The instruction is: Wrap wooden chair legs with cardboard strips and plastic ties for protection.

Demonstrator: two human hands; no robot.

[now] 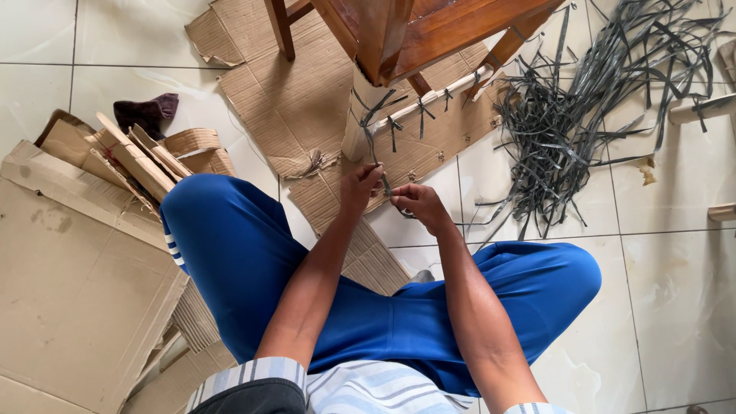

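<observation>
I sit cross-legged on a tiled floor in blue trousers. My left hand (360, 186) and my right hand (418, 204) are close together, both pinching a thin dark strap (385, 182) that runs up toward a pale wooden chair leg (355, 126). Several dark strap ties (394, 123) hang knotted along a pale rung (429, 98) of the wooden chair (429, 31) just beyond my hands. My fingers hide the strap's lower end.
A heap of loose dark straps (567, 115) lies on the tiles at right. Flattened cardboard (291, 92) lies under the chair, and more cardboard pieces (77, 253) are stacked at left. A dark cloth (146, 111) lies at upper left.
</observation>
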